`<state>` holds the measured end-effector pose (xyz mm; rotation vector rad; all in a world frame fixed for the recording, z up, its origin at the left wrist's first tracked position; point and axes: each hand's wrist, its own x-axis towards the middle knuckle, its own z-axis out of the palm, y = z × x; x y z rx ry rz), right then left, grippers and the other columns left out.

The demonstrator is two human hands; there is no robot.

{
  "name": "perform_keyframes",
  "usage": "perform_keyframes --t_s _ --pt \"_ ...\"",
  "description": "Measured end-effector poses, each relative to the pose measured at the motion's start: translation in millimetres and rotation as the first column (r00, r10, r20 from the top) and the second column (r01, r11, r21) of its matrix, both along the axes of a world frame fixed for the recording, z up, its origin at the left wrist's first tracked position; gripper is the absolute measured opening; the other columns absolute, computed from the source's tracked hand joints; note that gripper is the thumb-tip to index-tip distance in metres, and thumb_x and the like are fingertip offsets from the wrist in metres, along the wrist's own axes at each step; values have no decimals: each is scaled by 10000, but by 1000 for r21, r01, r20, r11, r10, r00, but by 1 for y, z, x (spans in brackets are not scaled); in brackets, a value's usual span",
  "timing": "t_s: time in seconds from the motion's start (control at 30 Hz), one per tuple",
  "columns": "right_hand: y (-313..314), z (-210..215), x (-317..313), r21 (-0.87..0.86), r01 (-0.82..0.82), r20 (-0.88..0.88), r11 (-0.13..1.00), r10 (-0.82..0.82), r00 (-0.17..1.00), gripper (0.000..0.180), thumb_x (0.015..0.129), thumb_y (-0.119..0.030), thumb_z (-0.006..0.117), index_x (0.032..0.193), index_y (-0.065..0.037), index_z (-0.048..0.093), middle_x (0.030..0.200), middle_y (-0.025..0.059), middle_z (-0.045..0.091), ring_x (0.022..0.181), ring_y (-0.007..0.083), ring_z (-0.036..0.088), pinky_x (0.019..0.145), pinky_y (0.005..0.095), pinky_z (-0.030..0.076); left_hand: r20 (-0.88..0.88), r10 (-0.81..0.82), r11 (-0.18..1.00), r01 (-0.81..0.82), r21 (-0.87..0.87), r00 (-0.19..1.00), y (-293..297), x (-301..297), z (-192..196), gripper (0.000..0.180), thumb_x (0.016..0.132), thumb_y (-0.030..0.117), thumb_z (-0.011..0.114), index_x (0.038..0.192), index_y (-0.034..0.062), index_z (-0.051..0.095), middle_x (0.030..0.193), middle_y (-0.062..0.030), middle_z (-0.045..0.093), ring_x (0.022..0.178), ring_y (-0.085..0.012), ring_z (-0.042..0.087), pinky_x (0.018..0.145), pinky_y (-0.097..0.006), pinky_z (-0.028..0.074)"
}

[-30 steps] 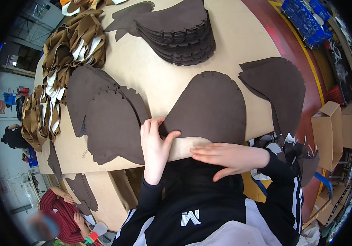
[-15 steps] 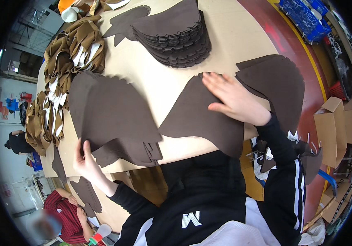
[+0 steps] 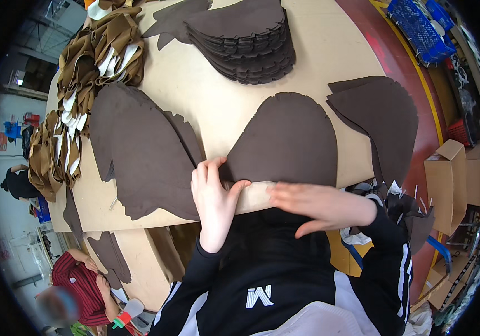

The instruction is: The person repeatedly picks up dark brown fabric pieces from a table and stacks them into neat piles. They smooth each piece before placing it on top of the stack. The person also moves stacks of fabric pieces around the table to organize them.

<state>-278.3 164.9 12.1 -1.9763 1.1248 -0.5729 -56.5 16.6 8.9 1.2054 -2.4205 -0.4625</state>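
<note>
Here, left hand and right hand, fingers spread, reach over a pale table beside red flooring.

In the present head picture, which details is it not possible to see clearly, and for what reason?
Head view:
Middle dark piece: left corner, hidden by the left hand.
Right hand: fingers, blurred by motion.
Dark stack: far end, cut off by the top edge.
Distant person: fine detail, too small.

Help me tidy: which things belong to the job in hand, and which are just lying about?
Likely the job's:
- notched dark-brown panel at the left hand
- dark-brown stack beyond it

Likely just lying about:
- blue plastic basket
- cardboard boxes
</note>
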Motion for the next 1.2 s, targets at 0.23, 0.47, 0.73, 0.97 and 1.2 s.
perform_keyframes --t_s 0.23,0.47,0.73,0.97,1.2 --pt "1 47 -51 -255 551 -59 794 -582 811 766 960 -502 611 1543 -40 429 1616 168 401 1513 380 343 1220 469 309 -325 269 868 -82 490 907 -20 14 0 164 872 -23 785 1005 -53 693 862 -13 725 766 -32 613 698 -191 476" --pt "-49 9 -59 -354 537 -195 766 -622 759 732 1002 -483 583 1540 -16 417 1604 170 418 1501 342 370 1225 455 301 -507 409 912 -320 258 758 -81 100 34 162 893 1 770 1050 -24 734 968 -43 735 856 -91 658 787 -234 522" --pt "-27 -21 14 -320 125 -343 939 -238 909 920 947 -660 546 1522 45 404 1620 197 381 1507 301 373 1242 432 277 -340 390 916 -325 234 855 -64 102 42 401 882 145 786 1259 61 678 1146 -78 696 1072 -218 633 1003 -384 480" --pt "-8 -5 4 -14 -20 59 1000 21 998 758 985 -488 619 1508 27 429 1606 199 400 1500 345 373 1230 438 314 -2 -88 993 88 75 996 -12 8 -6 510 707 241 907 1119 69 660 1014 -62 653 920 -250 604 863 -384 441" --pt "-12 50 -42 -138 565 132 813 -550 824 791 984 -607 528 1489 2 505 1552 191 485 1458 382 433 1187 440 347 -340 198 929 -65 365 919 -36 24 -2 161 854 35 790 980 33 689 818 -56 701 715 -106 637 728 -247 497"
